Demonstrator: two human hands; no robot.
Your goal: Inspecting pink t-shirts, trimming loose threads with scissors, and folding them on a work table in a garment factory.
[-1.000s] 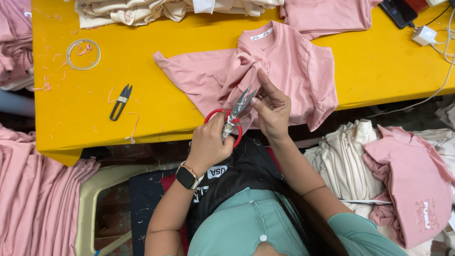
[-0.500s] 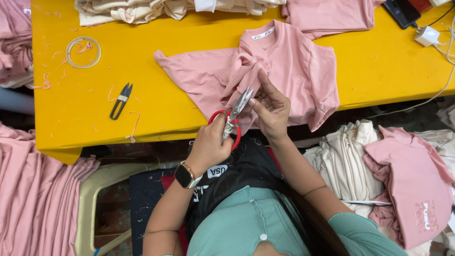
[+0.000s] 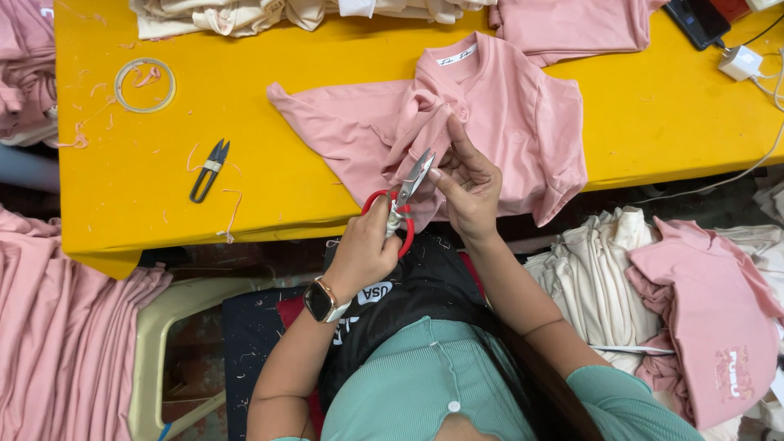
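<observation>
Red-handled scissors (image 3: pixel 402 204) are gripped closed-fisted by the left hand (image 3: pixel 363 249), while the pink shirt (image 3: pixel 490 122) on the yellow desk (image 3: pixel 245 163) is pinched by the right hand (image 3: pixel 469 184).

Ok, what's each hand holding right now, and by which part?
The left hand grips the red-handled scissors by the handle loops. The right hand pinches a fold of the pink shirt near the blades.

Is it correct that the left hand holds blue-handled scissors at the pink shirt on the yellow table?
Not quite: in the head view the scissors in the left hand have red handles, not blue. They are at the pink shirt on the yellow table.
</observation>
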